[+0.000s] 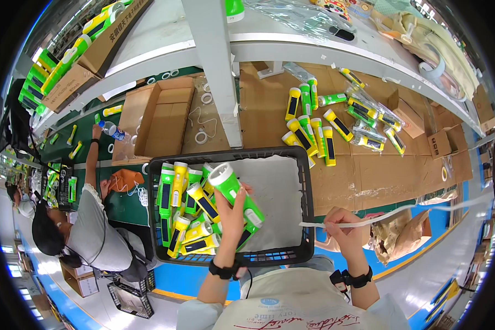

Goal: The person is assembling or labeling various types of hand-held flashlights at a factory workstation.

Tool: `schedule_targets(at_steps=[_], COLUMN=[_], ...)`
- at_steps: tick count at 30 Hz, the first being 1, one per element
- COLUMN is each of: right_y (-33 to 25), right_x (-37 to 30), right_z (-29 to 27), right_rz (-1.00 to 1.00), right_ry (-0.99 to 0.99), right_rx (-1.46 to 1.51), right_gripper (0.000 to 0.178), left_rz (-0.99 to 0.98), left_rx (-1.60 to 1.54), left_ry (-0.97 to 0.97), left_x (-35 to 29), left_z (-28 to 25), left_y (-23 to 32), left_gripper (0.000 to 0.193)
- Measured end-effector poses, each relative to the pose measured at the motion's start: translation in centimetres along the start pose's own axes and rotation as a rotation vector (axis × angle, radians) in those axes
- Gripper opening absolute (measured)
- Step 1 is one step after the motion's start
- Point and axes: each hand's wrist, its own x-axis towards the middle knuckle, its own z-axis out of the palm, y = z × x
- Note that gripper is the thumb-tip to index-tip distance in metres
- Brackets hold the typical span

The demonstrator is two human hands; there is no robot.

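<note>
My left hand (231,217) is wrapped round a green flashlight (237,193) with a white head, held tilted over a black plastic crate (307,192). Between the fingertips of my right hand (345,231), right of the crate, is a long thin white strip (390,215). One end of the strip points toward the crate, and the rest trails off to the right. Yellow and green flashlights (195,212) with dark panels lie piled in the crate's left half. A pale sheet (278,190) shows on the crate's bottom at the right.
On the cardboard-covered bench (379,187) lie more flashlights (308,132), some in clear bags. A grey shelf post (217,77) rises behind the crate. An open cardboard box (162,124) stands left of it. At the left sits a co-worker (99,231), one arm reaching over the bench.
</note>
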Motion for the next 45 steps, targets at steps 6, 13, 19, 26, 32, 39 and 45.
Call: schedule_targets(at_steps=[6,13,19,26,32,39,45], right_y=[-2.1,-3.4,-3.4,-3.5,-2.1,-4.0,-4.0], right_x=[0.3,-0.6,-1.7,-2.2,-3.0,-3.1,-3.2], right_z=[4.8,7.7,8.9,9.6,8.4,5.7,1.6], right_rz=[-0.176,-0.276,-0.246,-0.189,0.100,-0.266,-0.686], right_ry=[-0.161,-0.337,-0.355,-0.347,-0.216,-0.198,-0.114], right_rx=[0.000,-0.205,-0.205,-0.348,-0.196,-0.499,-0.967], right_gripper=[0.006,0.008,0.008,0.011,0.015,0.011,0.012], left_rz=[-0.272,-0.306,-0.192,-0.281,-0.401,-0.281,-0.165], left_rx=[-0.433,-0.380,-0.392,-0.279,-0.442,-0.052,0.125], left_ry=[-0.197,-0.348,-0.415,-0.398,-0.400,-0.447,-0.615], left_x=[-6.3,-8.5,-10.1,-11.0,-11.2,-10.1,-8.1], left_z=[0.1,-2.0,-3.6,-4.5,-3.2,0.5,7.4], left_y=[6.7,8.3,8.3,9.5,9.6,8.1,5.9], left_gripper=[0.034,0.042,0.054,0.046,0.042,0.028,0.027])
